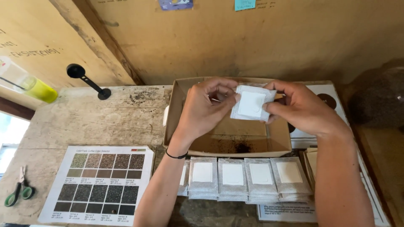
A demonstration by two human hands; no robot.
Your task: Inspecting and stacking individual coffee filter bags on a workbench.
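Together, the left hand (205, 107) and right hand (301, 107) pinched one white sachet (252, 104) above the cardboard box (176, 113); four sachet stacks (246, 178) lay lower centre.

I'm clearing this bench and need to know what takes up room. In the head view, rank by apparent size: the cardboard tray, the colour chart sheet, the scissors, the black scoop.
Largest to smallest:
1. cardboard tray, partly hidden by hands
2. colour chart sheet; close to the tray, so unsure
3. black scoop
4. scissors; about alike, scoop lies farther away

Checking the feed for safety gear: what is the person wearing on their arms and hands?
Nothing covers them: no gloves, and no sleeves in view. The left hand has a thin black band around its wrist. The right hand shows no ring, watch or band.
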